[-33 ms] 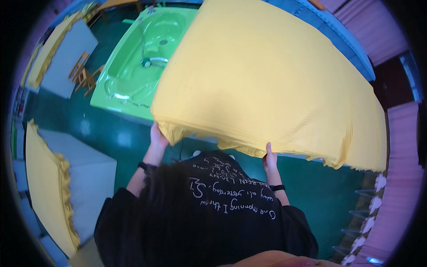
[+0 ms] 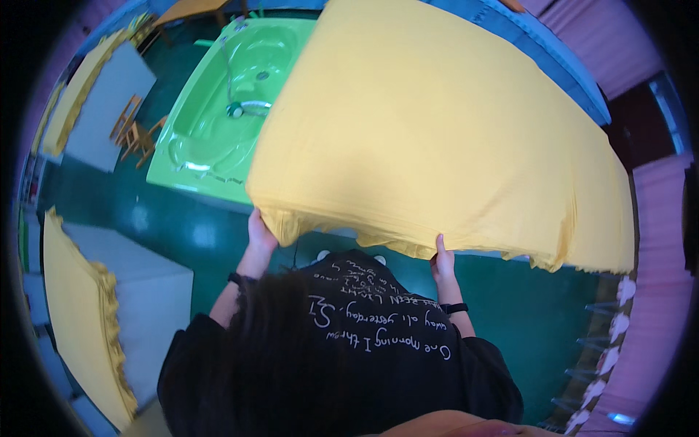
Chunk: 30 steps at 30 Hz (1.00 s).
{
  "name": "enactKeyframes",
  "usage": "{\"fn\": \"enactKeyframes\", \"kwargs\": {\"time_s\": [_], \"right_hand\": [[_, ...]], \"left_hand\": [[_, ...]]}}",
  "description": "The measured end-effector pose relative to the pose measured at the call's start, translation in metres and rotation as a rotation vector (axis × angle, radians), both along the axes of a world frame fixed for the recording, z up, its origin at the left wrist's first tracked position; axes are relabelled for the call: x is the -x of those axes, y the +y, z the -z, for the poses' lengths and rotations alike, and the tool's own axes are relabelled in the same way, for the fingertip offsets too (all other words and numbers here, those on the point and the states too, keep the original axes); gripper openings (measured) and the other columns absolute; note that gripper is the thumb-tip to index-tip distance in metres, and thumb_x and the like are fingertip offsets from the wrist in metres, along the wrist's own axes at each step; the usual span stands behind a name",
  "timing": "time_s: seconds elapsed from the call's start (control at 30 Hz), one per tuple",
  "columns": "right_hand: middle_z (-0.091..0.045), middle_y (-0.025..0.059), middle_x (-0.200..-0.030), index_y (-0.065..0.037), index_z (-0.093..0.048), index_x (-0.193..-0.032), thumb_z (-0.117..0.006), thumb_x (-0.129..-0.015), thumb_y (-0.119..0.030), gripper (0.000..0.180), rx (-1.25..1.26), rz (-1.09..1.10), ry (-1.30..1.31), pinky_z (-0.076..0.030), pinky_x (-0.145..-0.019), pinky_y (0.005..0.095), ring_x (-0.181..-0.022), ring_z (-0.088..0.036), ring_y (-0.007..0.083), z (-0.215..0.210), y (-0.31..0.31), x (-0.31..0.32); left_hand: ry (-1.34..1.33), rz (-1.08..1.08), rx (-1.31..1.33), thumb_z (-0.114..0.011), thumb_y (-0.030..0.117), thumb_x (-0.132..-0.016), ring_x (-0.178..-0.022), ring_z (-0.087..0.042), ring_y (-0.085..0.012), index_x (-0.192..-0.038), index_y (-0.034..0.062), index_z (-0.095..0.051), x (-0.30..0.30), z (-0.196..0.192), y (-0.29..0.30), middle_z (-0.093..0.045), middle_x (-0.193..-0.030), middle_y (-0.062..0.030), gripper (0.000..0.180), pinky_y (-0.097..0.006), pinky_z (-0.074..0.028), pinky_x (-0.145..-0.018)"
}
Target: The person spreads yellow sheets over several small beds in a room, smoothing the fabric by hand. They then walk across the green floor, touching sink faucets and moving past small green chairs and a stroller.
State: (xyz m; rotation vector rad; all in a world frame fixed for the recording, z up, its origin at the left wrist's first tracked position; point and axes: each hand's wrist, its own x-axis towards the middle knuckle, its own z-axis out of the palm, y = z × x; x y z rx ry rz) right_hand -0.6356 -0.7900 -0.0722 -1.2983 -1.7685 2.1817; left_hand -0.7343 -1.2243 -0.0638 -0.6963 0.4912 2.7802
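Note:
A yellow fitted sheet (image 2: 408, 131) with a gathered, elastic-looking edge lies over a large flat bed or table in front of me. My left hand (image 2: 262, 231) is closed on the sheet at its near left corner, with the fingers partly under the ruffled hem. Further right along the near edge, my right hand (image 2: 441, 264) pinches the hem, its thumb up on top and its other fingers hidden beneath. Between my hands the hem hangs loose and wavy. Faint creases run across the right end of the sheet.
Close to the sheet's left side stands a green bathtub (image 2: 218, 109) with a shower hose and handset (image 2: 234, 109). Wooden chairs (image 2: 137, 138) and another yellow-covered bed (image 2: 84, 306) are at left. Pink curtains (image 2: 652, 240) hang at right, above a dark green floor (image 2: 510, 328).
The view has shifted very slightly. Both hands keep their hold on the sheet's edge, and the left one appears a touch lower in the picture.

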Motion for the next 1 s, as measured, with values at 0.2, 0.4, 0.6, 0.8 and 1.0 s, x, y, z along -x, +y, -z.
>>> {"fn": "enactKeyframes", "kwargs": {"time_s": [0.2,0.4,0.6,0.8,1.0], "right_hand": [[-0.058,0.0080,-0.104,-0.002,-0.046,-0.117,-0.059,-0.083,-0.030,0.046,-0.161,-0.047,0.215,-0.047,-0.071,0.0298,-0.088,-0.058,0.0189,0.003,-0.002,-0.020],[-0.061,0.0075,-0.091,-0.003,-0.057,-0.094,-0.051,-0.087,-0.028,0.027,-0.258,-0.249,-0.259,-0.046,-0.066,0.0251,-0.083,-0.060,0.0156,-0.020,-0.009,-0.012],[-0.062,0.0072,-0.090,-0.007,-0.052,-0.088,-0.047,-0.088,-0.028,0.022,0.088,-0.457,-0.205,-0.047,-0.065,0.0295,-0.080,-0.060,0.0161,0.002,0.032,-0.052],[-0.061,0.0100,-0.093,-0.007,-0.049,-0.089,-0.041,-0.089,-0.019,0.014,0.246,-0.036,-0.075,-0.048,-0.069,0.0337,-0.082,-0.060,0.0206,0.010,0.110,-0.110],[-0.062,0.0088,-0.090,-0.007,-0.049,-0.089,-0.044,-0.087,-0.019,0.013,0.251,0.129,0.017,-0.048,-0.060,0.0291,-0.078,-0.061,0.0186,0.017,0.195,-0.184]], "left_hand": [[-0.026,0.090,0.175,-0.029,0.026,-0.091,-0.112,-0.045,-0.0305,-0.125,0.0020,-0.038,0.019,0.018,0.008,-0.043,-0.126,-0.0158,0.042,-0.044,-0.038,-0.095],[-0.055,0.067,0.348,-0.031,0.026,-0.091,-0.112,-0.044,-0.0298,-0.126,0.0019,-0.036,0.031,0.047,-0.008,-0.042,-0.126,-0.0162,0.043,-0.044,-0.037,-0.095],[-0.013,0.130,0.356,-0.032,0.030,-0.092,-0.116,-0.041,-0.0295,-0.129,0.0037,-0.033,0.002,0.051,0.005,-0.039,-0.130,-0.0139,0.046,-0.043,-0.036,-0.097],[-0.242,0.596,0.243,-0.043,0.028,-0.087,-0.087,-0.056,-0.0237,-0.101,0.0085,-0.051,-0.041,0.123,0.029,-0.058,-0.092,-0.0058,0.026,-0.039,-0.047,-0.073],[-0.041,1.236,0.709,-0.050,0.021,-0.085,-0.089,-0.055,-0.0245,-0.098,0.0084,-0.050,-0.073,0.091,0.194,-0.058,-0.093,-0.0102,0.019,-0.041,-0.046,-0.076]]}}
